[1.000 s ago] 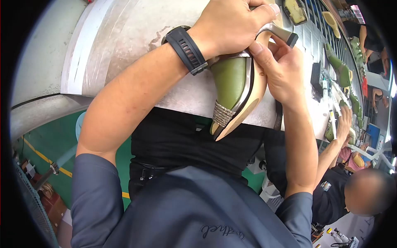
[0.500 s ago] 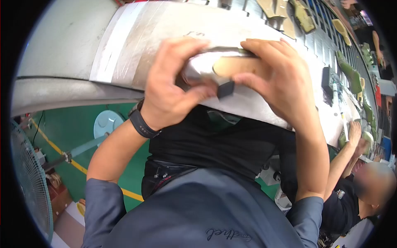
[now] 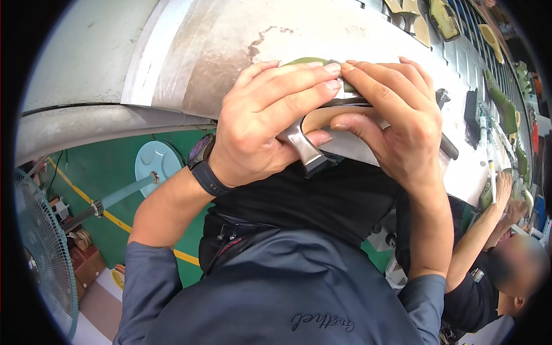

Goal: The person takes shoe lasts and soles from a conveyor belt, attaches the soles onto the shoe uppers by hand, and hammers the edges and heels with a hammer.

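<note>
Both of my hands are wrapped around a high-heeled shoe [image 3: 301, 145] above the worktable. Its silver heel with a black tip points down toward my body, and part of a tan sole and a green upper show between my fingers. My left hand [image 3: 253, 118] grips the heel end, fingers over the top and thumb underneath. On the other end, my right hand [image 3: 399, 112] is closed with its thumb against the tan sole. The fingertips of both hands meet near the middle of the shoe, hiding much of it.
A dark-handled tool [image 3: 448, 148] lies partly behind my right wrist, with a black block [image 3: 472, 112] farther right. Shoe parts [image 3: 445, 20] and green shoes [image 3: 503, 109] sit on the slatted rack. A co-worker's arm [image 3: 480, 230] is at right; a fan [image 3: 49, 259] and blue stool [image 3: 149, 167] at left.
The shoe has turned in my hands, so its heel now points down toward me. My left fingers have moved over the top, closer to my right fingers.
</note>
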`<state>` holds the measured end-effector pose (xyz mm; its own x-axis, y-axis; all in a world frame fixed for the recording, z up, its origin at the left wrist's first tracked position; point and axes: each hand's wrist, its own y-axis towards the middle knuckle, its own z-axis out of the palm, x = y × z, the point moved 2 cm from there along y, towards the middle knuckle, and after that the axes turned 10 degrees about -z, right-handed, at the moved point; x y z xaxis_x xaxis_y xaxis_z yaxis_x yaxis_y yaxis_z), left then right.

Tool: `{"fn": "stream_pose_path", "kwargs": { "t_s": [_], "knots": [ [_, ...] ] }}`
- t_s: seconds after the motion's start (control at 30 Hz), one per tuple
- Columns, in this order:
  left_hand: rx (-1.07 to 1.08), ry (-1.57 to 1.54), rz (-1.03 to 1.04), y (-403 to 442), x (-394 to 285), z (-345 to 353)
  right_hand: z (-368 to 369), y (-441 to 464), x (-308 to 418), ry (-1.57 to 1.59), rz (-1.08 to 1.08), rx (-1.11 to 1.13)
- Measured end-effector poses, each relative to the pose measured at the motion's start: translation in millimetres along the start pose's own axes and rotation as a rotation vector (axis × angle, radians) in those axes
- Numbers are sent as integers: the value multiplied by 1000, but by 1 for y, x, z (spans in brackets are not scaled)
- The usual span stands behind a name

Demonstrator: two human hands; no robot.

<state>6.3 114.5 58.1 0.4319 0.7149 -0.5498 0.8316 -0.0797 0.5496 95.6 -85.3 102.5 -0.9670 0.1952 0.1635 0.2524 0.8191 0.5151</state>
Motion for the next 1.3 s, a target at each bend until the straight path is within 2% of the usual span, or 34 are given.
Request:
{"fn": "stream_pose_path", "kwargs": {
  "t_s": [0.37, 0.7, 0.8, 0.87, 0.9, 1.0, 1.07, 1.13, 1.2, 1.27, 1.3],
  "knots": [
    [6, -22, 7, -1, 2, 2, -3, 6, 1, 79, 76, 29],
    [-33, -42, -2, -8, 2, 9, -17, 31, 3, 224, 346, 229],
    [-117, -14, -49, -15, -1, 19, -19, 46, 2, 162, 301, 334],
    [-211, 45, -134, -19, -12, 32, -19, 45, -1, 80, 231, 325],
    [-164, 153, -123, -19, -15, 40, -16, 38, -4, 14, 181, 271],
    [-43, 150, -211, -14, -31, 44, -17, 8, -13, -157, 213, 30],
    [102, 121, -210, -9, -38, 33, -25, -27, -24, -116, 348, -145],
    [138, 19, -234, -1, -37, 18, -41, -82, -45, -75, 510, -238],
    [173, 93, -156, 16, -29, 5, -55, -125, -47, 111, 816, -152],
    [131, 17, -117, 40, -18, 16, -55, -129, -36, 163, 673, -67],
    [159, -60, -165, 58, -23, 24, -58, -118, -29, -9, 555, 89]
  ]
}}
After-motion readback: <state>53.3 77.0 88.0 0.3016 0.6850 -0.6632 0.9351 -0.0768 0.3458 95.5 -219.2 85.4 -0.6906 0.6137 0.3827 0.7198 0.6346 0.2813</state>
